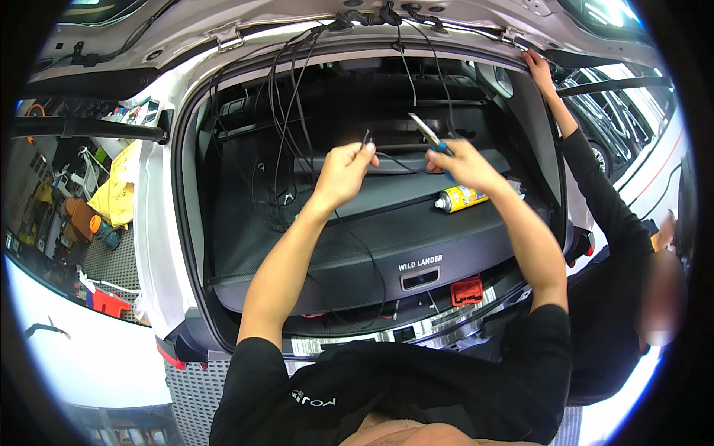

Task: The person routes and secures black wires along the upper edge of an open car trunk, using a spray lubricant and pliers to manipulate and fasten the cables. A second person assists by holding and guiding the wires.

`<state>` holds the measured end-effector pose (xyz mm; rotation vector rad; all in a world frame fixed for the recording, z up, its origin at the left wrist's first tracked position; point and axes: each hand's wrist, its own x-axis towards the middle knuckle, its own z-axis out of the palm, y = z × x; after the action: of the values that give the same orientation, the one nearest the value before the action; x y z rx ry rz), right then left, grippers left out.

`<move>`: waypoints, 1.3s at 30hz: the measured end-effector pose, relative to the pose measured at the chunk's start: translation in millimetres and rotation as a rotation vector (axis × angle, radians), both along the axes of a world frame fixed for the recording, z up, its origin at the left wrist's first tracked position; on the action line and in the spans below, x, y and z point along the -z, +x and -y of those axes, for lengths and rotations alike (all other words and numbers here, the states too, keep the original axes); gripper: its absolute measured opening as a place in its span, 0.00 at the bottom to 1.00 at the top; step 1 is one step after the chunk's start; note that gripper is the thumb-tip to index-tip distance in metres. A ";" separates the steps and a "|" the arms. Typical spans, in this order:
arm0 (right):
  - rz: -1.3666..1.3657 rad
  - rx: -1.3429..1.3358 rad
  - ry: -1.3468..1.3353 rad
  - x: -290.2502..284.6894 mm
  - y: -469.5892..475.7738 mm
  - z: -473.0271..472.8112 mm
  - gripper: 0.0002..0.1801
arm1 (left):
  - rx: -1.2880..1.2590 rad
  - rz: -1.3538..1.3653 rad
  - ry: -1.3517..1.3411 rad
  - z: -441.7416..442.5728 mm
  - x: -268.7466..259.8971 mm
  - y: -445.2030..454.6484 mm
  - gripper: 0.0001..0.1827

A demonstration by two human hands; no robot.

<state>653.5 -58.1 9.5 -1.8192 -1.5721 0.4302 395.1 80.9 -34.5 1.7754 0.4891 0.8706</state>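
My left hand (347, 170) pinches the end of a thin black cable (403, 165) between thumb and fingers, above the cargo cover. From there the cable sags across to my right hand (466, 161). That hand grips a blue-handled hand tool (427, 131) with a long metal tip pointing up and left; blur hides whether it is scissors or pliers. Below my right hand a yellow spray can (462, 198) lies on the black cargo cover (357, 240). Loose black cables (284, 106) hang from the tailgate opening's top edge, left of my hands.
Overhead is the raised tailgate (290, 33), with a gas strut (89, 127) at left. A co-worker's hand (539, 69) touches the opening's upper right corner. A red plastic tray (466, 291) sits below the cover's edge. Tools and a yellow bag (116, 181) are at left.
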 end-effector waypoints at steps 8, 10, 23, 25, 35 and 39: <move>0.089 0.132 0.265 23.0 -85.7 104.6 0.20 | -0.201 0.239 -0.077 43.8 9.7 11.8 0.23; -0.521 -0.023 -0.059 60.5 -80.0 101.6 0.20 | -0.174 0.294 -0.095 54.6 13.8 18.8 0.24; -0.493 -0.143 0.062 51.0 -76.2 30.7 0.24 | -0.123 0.167 -0.006 88.3 27.9 -1.6 0.20; -0.481 -0.218 0.100 48.5 -82.6 34.3 0.23 | -0.116 0.124 -0.014 86.6 30.1 -8.5 0.20; -0.562 -0.303 0.055 63.1 -92.3 56.1 0.18 | 0.161 0.063 -0.209 92.2 34.9 -34.6 0.21; -0.178 -0.045 0.022 58.3 -102.1 72.3 0.19 | 0.150 -0.022 -0.205 95.6 37.7 -45.7 0.21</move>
<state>551.4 -130.4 -48.8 -1.6825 -1.4917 0.5771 349.5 -14.7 -72.2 1.6129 0.4367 0.6727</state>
